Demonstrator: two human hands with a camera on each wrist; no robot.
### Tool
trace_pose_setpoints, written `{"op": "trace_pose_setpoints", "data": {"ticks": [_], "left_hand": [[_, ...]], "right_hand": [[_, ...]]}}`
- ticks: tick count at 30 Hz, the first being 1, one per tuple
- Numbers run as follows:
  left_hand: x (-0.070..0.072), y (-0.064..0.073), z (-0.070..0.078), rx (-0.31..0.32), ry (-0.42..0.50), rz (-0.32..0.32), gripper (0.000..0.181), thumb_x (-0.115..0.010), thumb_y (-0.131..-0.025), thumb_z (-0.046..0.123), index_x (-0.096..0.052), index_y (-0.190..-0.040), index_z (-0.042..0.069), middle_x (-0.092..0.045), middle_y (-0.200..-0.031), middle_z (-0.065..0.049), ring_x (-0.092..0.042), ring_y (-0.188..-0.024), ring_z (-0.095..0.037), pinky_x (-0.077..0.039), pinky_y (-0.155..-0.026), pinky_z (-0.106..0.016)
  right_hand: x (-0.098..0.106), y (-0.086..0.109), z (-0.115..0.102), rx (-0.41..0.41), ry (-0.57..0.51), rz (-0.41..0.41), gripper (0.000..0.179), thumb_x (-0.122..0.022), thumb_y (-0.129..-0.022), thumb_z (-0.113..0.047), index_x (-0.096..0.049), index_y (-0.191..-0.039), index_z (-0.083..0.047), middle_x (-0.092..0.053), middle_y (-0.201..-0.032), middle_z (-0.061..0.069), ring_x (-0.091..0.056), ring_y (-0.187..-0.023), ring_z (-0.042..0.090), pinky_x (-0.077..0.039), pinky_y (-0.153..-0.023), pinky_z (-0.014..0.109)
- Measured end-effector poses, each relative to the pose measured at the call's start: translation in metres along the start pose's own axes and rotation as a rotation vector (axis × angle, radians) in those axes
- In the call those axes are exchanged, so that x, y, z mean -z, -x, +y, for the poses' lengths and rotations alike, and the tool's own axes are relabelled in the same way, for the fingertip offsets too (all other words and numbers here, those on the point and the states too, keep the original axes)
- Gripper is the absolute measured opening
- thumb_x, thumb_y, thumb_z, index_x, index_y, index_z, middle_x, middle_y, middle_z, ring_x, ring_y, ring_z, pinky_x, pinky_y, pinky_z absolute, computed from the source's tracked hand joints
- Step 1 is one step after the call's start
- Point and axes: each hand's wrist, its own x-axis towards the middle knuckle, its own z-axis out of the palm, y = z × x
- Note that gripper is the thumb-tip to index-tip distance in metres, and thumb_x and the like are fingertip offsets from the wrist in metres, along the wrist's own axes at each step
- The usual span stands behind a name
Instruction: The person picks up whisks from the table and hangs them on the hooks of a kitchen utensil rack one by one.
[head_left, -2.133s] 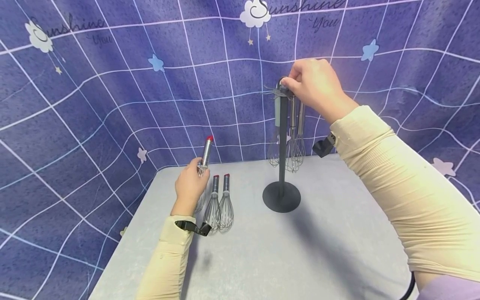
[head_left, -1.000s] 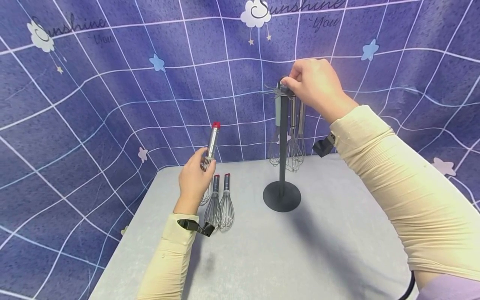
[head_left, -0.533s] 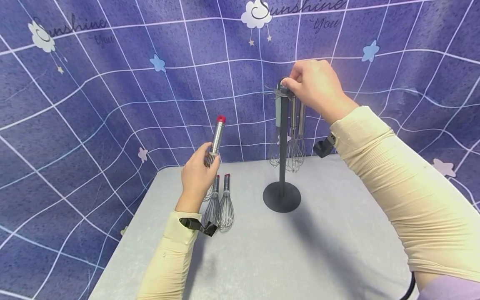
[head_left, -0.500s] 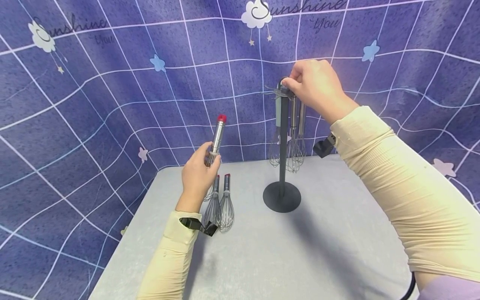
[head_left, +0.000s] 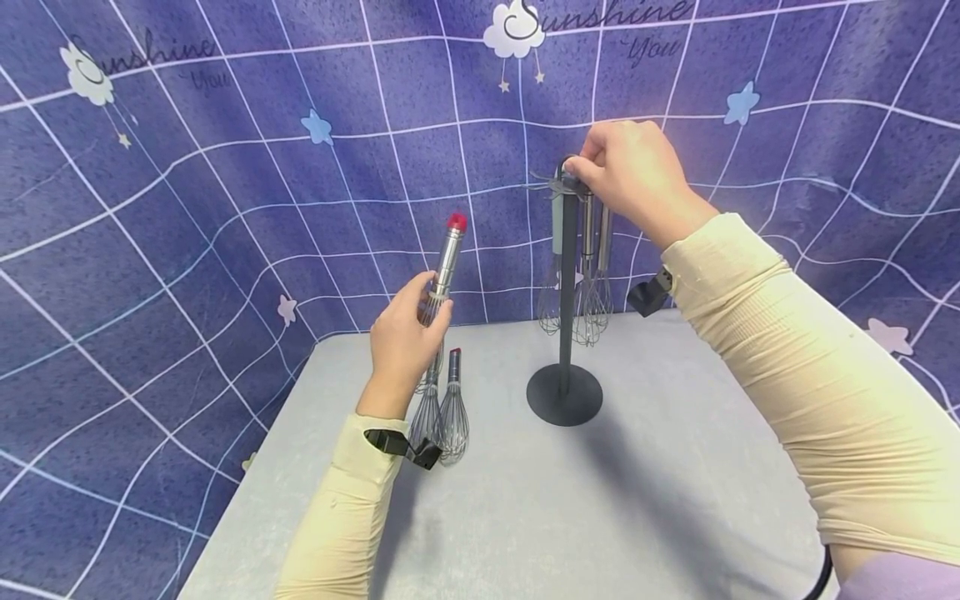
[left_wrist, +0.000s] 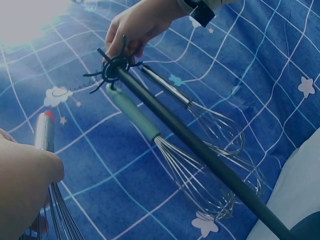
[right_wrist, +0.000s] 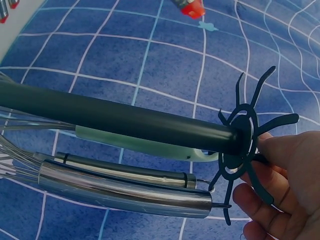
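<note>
My left hand (head_left: 399, 346) grips a whisk (head_left: 448, 257) where its wires meet the silver handle. The whisk's red-capped end points up, and the hand hides part of the wires. My right hand (head_left: 637, 171) holds the top of a dark utensil stand (head_left: 567, 292), thumb and fingers at its ring of hooks (right_wrist: 267, 122). From those hooks hang a whisk with a pale green handle (left_wrist: 134, 114) and two whisks with metal handles, one of them a shiny steel whisk (right_wrist: 125, 190). The red cap (right_wrist: 192, 10) of the held whisk shows at the top of the right wrist view.
Two more red-capped whisks lie on the grey-white table (head_left: 510, 517): one whisk (head_left: 453, 412) in full sight, another whisk (head_left: 426, 421) partly behind the left wrist. The stand's round base (head_left: 564, 408) rests on the table. A blue gridded cloth (head_left: 262, 208) hangs behind.
My left hand has lifted the whisk and moved it to the right, toward the stand. My right hand has stayed at the stand's top, and the hanging whisks look the same.
</note>
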Motion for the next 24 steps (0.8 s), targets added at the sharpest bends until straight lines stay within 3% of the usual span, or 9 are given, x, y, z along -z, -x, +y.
{"op": "trace_pose_setpoints", "data": {"ticks": [24], "left_hand": [[-0.003,-0.014,0.022,-0.089,0.037,0.037,0.042,-0.072,-0.091,0.023,-0.064,-0.13,0.012,-0.073,-0.097,-0.008,-0.066,-0.068,-0.02,-0.05,-0.054,-0.042]], "right_hand": [[-0.002,-0.001,0.005,0.025,-0.018,0.028,0.034,-0.063,-0.099,-0.036,-0.072,-0.094,-0.005,-0.073,-0.094,0.014,-0.064,-0.089,0.033,-0.049,-0.083,0.048]]}}
